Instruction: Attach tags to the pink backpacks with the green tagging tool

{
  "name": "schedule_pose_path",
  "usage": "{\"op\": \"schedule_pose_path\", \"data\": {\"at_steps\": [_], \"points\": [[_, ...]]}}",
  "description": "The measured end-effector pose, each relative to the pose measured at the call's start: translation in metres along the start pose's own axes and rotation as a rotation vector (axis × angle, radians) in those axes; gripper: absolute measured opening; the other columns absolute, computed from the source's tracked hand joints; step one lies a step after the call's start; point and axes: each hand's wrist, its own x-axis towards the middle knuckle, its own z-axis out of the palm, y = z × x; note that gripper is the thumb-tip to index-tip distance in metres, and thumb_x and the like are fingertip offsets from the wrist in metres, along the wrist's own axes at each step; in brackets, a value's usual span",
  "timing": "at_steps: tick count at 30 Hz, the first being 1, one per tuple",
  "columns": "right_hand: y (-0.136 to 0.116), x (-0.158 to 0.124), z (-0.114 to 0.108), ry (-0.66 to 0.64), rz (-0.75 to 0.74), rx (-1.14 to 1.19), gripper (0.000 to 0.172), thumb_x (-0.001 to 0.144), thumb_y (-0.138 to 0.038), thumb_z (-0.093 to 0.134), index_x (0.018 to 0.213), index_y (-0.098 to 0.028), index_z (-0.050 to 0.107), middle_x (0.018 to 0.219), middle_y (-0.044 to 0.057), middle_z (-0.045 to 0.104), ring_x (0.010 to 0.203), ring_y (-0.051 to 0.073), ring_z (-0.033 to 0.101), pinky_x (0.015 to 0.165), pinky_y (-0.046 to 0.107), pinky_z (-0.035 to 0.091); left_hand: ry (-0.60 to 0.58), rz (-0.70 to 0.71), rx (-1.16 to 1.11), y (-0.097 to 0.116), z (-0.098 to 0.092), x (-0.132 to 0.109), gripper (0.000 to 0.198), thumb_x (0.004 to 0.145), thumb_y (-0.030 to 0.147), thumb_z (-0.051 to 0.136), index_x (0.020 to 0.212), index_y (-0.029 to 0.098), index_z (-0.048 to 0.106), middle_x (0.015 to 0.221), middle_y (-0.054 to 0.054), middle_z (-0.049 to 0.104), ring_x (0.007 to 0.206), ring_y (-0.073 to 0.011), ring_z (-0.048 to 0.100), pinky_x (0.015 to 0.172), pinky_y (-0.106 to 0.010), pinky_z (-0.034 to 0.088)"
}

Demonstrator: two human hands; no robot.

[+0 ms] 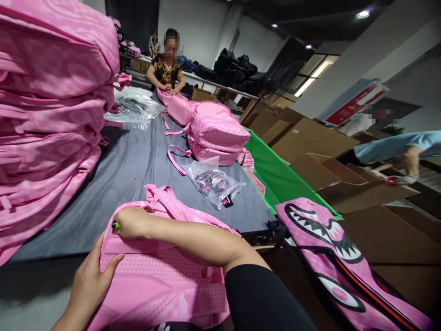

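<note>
- Head view: right hand (132,221) is closed around a small green-tipped tool (115,225), held against the pink backpack (161,276), which lies back-panel up at the table's near edge.
- Left hand (91,276) clasps the backpack's left edge, fingers curled over it.
- A firm left grip would likely steady the panel under the tip.
- Grey table (138,161); stacked pink bags (51,115) to the left, cardboard boxes (310,138) to the right, and a seated person (167,69) at the far end.

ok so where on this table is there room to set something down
Bare grey table runs between the stacked pink backpacks on the left and the bag of tags, just beyond the near backpack. The far end is crowded with more backpacks and clear plastic.
</note>
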Motion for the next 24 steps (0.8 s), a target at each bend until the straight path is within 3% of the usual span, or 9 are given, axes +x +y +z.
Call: {"op": "schedule_pose_path", "data": {"at_steps": [3,7,10,13,20,24], "points": [[-0.005,0.001,-0.001,-0.014,0.021,0.012,0.023,0.086,-0.028,0.059,0.098,-0.014,0.073,0.102,0.014,0.076,0.089,0.028,0.072,0.057,0.03,0.046,0.011,0.028,0.001,0.0,0.0,0.002,0.065,0.092,0.056,0.052,0.15,0.031,0.037,0.144,-0.006,0.058,0.125,-0.03,0.063,0.101,-0.043,0.056],[-0.002,-0.006,0.004,0.04,0.047,0.001,0.025,0.086,-0.03,0.06,0.101,-0.013,0.071,0.102,0.013,0.076,0.088,0.026,0.07,0.059,0.029,0.046,0.005,0.025,-0.004,0.001,0.0,0.003,0.067,0.092,0.058,0.051,0.147,0.023,0.041,0.142,-0.012,0.06,0.125,-0.032,0.063,0.101,-0.045,0.055],[0.008,-0.012,0.009,0.126,-0.051,0.023,0.024,0.089,-0.028,0.06,0.11,-0.018,0.068,0.108,0.007,0.075,0.093,0.022,0.068,0.061,0.027,0.04,0.013,0.028,-0.023,0.0,0.002,0.002,0.067,0.091,0.058,0.051,0.145,0.02,0.043,0.14,-0.014,0.061,0.124,-0.0321,0.063,0.101,-0.045,0.055],[0.019,-0.014,0.011,0.095,-0.188,0.041,0.023,0.092,-0.024,0.059,0.114,-0.024,0.067,0.113,0.0,0.074,0.095,0.016,0.066,0.062,0.025,0.036,0.034,0.028,-0.035,-0.002,0.006,0.001,0.065,0.092,0.056,0.053,0.146,0.022,0.043,0.139,-0.012,0.062,0.124,-0.0304,0.064,0.101,-0.043,0.055],[0.023,-0.01,0.009,-0.006,-0.323,-0.215,0.026,0.095,-0.02,0.054,0.115,-0.023,0.07,0.1,0.002,0.075,0.091,0.018,0.065,0.054,0.03,0.029,0.045,0.016,-0.08,-0.004,0.009,-0.001,0.064,0.091,0.051,0.057,0.146,0.022,0.043,0.143,-0.011,0.059,0.127,-0.0292,0.061,0.105,-0.042,0.053],[0.014,-0.011,0.01,0.043,-0.396,-0.394,0.024,0.098,-0.018,0.049,0.114,-0.018,0.067,0.094,0.005,0.073,0.083,0.02,0.066,0.052,0.031,0.032,-0.019,-0.103,-0.137,-0.001,0.002,0.004,0.07,0.087,0.056,0.058,0.146,0.022,0.044,0.14,-0.011,0.061,0.126,-0.0303,0.062,0.102,-0.042,0.054]]}}
